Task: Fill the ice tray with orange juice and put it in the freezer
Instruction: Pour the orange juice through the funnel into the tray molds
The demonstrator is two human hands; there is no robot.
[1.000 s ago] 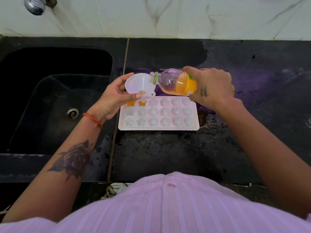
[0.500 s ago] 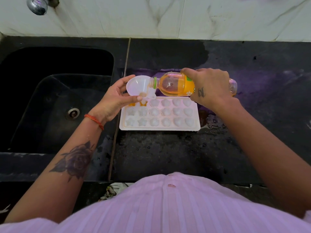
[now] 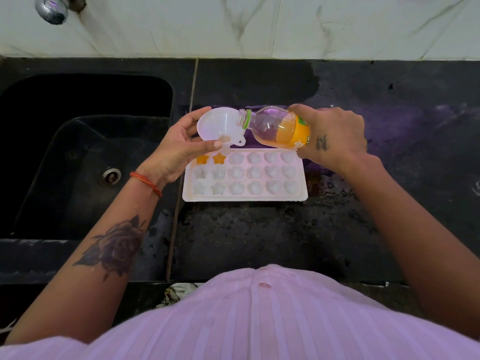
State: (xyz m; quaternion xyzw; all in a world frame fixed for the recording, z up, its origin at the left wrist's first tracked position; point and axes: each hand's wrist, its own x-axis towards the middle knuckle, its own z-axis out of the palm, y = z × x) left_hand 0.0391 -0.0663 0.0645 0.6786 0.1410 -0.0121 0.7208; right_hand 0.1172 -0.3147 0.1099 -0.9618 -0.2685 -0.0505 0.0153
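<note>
Left hand (image 3: 176, 149) fingers (image 3: 207, 145) around funnel (image 3: 220, 126); right hand (image 3: 335, 137) gripping bottle (image 3: 272, 126)

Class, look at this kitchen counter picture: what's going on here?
A person is filling an ice tray with orange juice. The left hand holds a white funnel over the tray's far row, while the right hand tips a juice bottle with its mouth in the funnel. Two star moulds at the far left hold juice; the others look unfilled. The tray sits on a wet black counter beside a sink.
</note>
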